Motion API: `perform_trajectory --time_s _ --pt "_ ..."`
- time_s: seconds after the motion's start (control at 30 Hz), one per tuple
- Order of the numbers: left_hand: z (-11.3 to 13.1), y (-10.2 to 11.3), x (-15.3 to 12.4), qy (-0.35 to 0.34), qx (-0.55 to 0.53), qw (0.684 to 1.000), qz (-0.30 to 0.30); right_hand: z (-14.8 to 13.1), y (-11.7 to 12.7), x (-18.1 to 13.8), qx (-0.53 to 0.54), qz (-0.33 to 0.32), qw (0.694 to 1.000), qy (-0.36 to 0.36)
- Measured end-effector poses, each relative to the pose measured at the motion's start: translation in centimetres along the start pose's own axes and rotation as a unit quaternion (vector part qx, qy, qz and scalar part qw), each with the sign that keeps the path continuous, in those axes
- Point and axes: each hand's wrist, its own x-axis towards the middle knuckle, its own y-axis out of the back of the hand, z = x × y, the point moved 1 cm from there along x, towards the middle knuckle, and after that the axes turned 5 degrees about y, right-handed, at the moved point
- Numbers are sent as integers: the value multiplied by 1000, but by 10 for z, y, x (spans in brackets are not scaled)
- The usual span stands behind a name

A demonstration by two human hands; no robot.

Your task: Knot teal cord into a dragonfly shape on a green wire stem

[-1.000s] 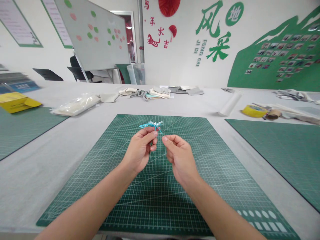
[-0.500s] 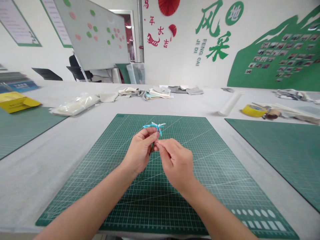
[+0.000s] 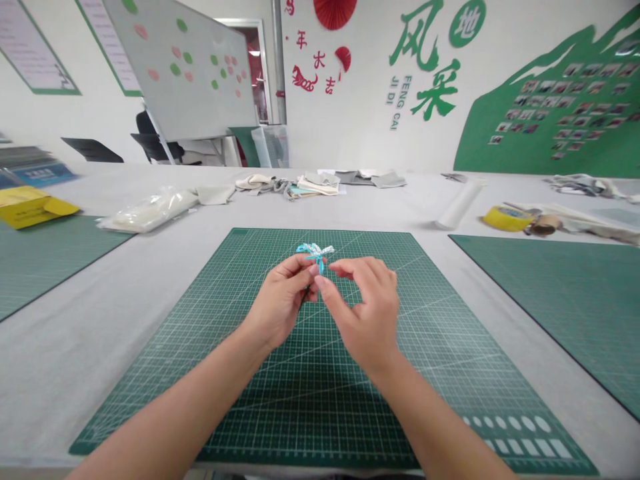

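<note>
My left hand (image 3: 280, 300) pinches a small blue-and-white looped craft piece (image 3: 316, 251) by its base, between thumb and fingers. Its loops spread out above the fingertips, and a short blue end hangs down near the thumb. A thin dark stem shows below the fingers; the rest of it is hidden by the hand. Close by on the right, my right hand (image 3: 365, 303) has thumb and forefinger apart, with nothing visible between them. Both hands are above a green cutting mat (image 3: 200, 373) with a white grid.
Further green mats lie at left (image 3: 50, 267) and right (image 3: 550, 300). A yellow box (image 3: 35, 205) and a clear plastic bag (image 3: 147, 210) sit on the left. Fabric pieces (image 3: 320, 183) lie at the back. Yellow tape (image 3: 507, 219) and a cardboard roll (image 3: 545, 225) are to the right.
My right hand's thumb and forefinger have opened from a pinch, and the hand has moved slightly right. The craft piece has turned a little in my left hand.
</note>
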Motion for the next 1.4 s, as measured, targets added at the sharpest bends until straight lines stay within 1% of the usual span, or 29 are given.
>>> perform_trajectory --time_s 0.2,0.43,0.8,1.17,1.4 --pt "-1 -1 -2 -5 4 1000 -26 1 -3 -2 1 19 1000 2" --pt "0 -3 -5 19 2 999 -35 0 0 -2 15 56 998 23" --pt "4 -7 -8 26 -2 997 -72 1 3 1 28 69 997 -14" --pt "4 -10 -10 26 39 998 -51 1 4 3 15 54 998 -18" --pt "5 -11 -10 29 63 996 -47 4 6 4 10 71 997 -25"
